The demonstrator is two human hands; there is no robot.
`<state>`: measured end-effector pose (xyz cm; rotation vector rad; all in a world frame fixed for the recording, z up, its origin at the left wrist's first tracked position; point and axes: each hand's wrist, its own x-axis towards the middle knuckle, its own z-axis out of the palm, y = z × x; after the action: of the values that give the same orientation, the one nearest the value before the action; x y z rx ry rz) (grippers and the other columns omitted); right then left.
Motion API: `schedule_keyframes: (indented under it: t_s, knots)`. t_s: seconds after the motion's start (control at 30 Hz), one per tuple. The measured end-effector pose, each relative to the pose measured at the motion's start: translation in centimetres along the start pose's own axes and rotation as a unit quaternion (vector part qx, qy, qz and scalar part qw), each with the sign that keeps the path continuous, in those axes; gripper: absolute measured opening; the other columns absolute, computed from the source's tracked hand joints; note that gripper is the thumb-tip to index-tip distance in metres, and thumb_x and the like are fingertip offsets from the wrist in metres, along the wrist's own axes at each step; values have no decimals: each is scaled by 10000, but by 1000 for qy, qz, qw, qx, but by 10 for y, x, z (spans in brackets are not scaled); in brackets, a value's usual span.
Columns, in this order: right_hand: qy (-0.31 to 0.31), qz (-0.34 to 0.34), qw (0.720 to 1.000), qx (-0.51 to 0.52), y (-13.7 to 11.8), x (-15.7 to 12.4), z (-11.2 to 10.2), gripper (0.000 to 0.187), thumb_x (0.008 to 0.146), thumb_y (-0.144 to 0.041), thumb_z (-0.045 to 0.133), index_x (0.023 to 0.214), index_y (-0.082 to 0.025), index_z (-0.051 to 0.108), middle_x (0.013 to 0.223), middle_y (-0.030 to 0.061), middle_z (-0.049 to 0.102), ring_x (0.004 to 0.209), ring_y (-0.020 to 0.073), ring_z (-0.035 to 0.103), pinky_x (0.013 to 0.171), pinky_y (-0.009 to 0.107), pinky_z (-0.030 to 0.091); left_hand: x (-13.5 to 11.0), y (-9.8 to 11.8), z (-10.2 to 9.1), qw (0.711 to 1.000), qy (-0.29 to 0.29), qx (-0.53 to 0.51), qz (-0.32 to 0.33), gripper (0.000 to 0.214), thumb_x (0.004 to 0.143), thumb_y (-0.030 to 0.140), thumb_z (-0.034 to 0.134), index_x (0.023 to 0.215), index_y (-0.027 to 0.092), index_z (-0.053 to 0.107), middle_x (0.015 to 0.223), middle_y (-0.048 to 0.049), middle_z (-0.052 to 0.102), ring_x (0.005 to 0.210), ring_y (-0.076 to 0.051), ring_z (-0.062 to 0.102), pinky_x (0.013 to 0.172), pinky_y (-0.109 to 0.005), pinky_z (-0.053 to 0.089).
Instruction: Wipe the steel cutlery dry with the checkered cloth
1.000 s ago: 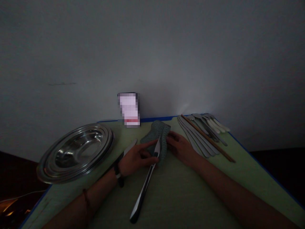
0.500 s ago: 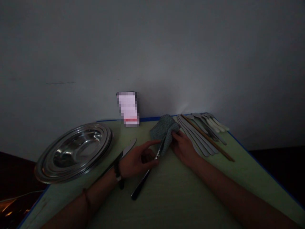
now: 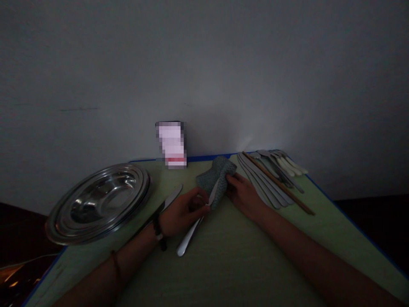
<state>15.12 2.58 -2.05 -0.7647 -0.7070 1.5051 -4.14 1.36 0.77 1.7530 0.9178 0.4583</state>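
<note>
My left hand (image 3: 188, 209) pinches a metal table knife (image 3: 187, 243) near its middle. The handle slants down toward me, and the blade lies against a grey-green cloth (image 3: 212, 177). My right hand (image 3: 244, 194) grips the right side of that cloth, its fingertips partly hidden in the folds. Beside my left wrist, a second table knife (image 3: 173, 198) rests on the table, partly covered by my forearm.
Stacked steel basins (image 3: 102, 204) stand at the left of the green table (image 3: 243, 268). A phone (image 3: 172, 145) leans on the wall. To the right lie several table knives (image 3: 266, 183), wooden chopsticks (image 3: 281, 185), spoons (image 3: 271, 164) and white-handled cutlery (image 3: 289, 164).
The knife has turned in my left hand, so its flat side now shows lighter. My right hand and the cloth have shifted slightly left.
</note>
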Motion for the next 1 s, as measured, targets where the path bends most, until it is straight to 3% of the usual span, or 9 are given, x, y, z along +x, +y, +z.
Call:
schedule_keyframes:
  t_s: [0.27,0.5,1.0]
  knots:
    - [19,-14,998,51,3,2,-1,190,680,-259,683,865,-243,642,962,22,673,1064,213,571,883,387,491,-1,2,2,1000,8,7,25,222,833,325,590,877,208,406,644,68,512,550,-88,467,494,-188,341]
    - [93,-4,985,146,0,4,3,98,729,-155,589,792,-216,632,825,11,686,947,195,623,864,375,516,-7,4,-1,998,-35,31,52,334,826,275,563,1102,216,384,629,93,445,517,-81,405,477,-190,323]
    - [73,15,994,85,-5,-3,11,114,732,-268,654,819,-194,658,933,33,698,1037,199,589,921,360,470,-5,2,1,999,-24,-10,44,266,863,265,519,1097,199,411,621,86,451,482,-61,389,438,-158,320]
